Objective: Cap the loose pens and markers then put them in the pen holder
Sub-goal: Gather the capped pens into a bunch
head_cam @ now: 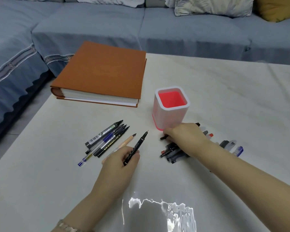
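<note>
My left hand [120, 162] grips an uncapped black pen [137, 145], its tip pointing up and away over the table. Left of it lie several uncapped pens and markers [105, 139] in a loose bundle, and a peach-coloured pen [124, 143] lies partly under my left hand. My right hand [184, 136] rests on a pile of loose caps [172, 152], fingers curled round a black cap [163, 137]. More caps [229, 145] lie in a row right of that hand. The white pen holder [172, 113] with a red inside stands upright just behind my right hand.
A thick orange album [104, 72] lies at the table's back left. A blue sofa [107, 25] with cushions runs behind and along the left of the table. The pale table [233, 97] edge falls off at left.
</note>
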